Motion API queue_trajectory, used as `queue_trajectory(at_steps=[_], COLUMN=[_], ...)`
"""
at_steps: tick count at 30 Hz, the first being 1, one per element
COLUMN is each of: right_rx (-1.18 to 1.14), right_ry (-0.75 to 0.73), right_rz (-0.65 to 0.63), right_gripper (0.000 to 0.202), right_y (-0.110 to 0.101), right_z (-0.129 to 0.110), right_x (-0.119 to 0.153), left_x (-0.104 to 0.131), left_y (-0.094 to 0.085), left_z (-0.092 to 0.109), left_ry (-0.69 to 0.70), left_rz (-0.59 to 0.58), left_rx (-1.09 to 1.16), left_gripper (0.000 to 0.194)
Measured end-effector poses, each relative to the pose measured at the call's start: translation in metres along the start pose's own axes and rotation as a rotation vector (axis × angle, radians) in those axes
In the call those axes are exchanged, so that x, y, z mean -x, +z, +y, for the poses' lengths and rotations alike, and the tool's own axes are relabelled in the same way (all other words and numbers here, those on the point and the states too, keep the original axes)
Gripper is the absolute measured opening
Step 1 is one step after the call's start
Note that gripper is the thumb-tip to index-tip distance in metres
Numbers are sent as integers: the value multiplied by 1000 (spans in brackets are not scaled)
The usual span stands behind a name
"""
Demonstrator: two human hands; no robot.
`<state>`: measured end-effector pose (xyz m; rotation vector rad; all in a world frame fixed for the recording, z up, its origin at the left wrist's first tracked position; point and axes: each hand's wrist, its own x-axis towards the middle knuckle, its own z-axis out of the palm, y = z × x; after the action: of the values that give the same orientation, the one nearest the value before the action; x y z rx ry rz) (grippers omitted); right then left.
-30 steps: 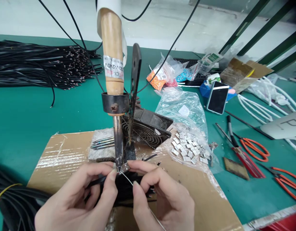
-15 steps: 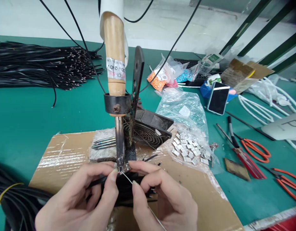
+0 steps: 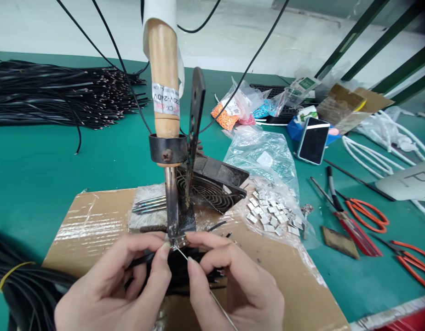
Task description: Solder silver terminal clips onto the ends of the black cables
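A soldering iron (image 3: 164, 101) with a wooden handle is clamped upright, tip down, in a black stand (image 3: 196, 124). Just under its tip, my left hand (image 3: 129, 280) pinches a black cable (image 3: 141, 260) by its end. Thin solder wire (image 3: 181, 252) runs up from between the fingers of my right hand (image 3: 236, 280) to the iron's tip. A small metal piece (image 3: 180, 241) lies at the tip, beside my right forefinger; whether that finger presses it I cannot tell. More black cables lie beneath both hands, partly hidden.
Cardboard (image 3: 95, 216) covers the green table (image 3: 105, 165). Behind the iron sits a fan (image 3: 215, 184); to its right, small metal plates (image 3: 272, 214) rest on a plastic bag. Black cable bundles (image 3: 60, 92) lie left. Orange-handled scissors (image 3: 367, 216), a phone (image 3: 313, 141) and white tubing lie right.
My right thumb has shifted slightly up and left along the solder wire, shortening the length between fingers and tip. My left hand has moved very slightly right.
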<state>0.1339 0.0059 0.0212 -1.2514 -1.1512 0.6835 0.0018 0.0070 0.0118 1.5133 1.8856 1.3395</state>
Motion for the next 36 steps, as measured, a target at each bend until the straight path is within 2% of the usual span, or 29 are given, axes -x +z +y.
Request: queue_trajectory(at_steps=[7, 12, 22, 36], right_rx=[-8, -2, 2, -14], right_ry=[15, 37, 3, -30], right_rz=[35, 33, 55, 68], right_gripper=[23, 23, 22, 22], right_y=[4, 5, 6, 8], right_z=[-3, -1, 1, 4], right_x=[2, 5, 5, 7], left_x=[0, -3, 3, 3], left_y=[1, 1, -1, 2], left_z=[4, 2, -5, -1], left_ry=[22, 8, -3, 12], left_rz=[-4, -10, -14, 8], left_rx=[16, 0, 8, 26], left_gripper=[6, 2, 1, 3])
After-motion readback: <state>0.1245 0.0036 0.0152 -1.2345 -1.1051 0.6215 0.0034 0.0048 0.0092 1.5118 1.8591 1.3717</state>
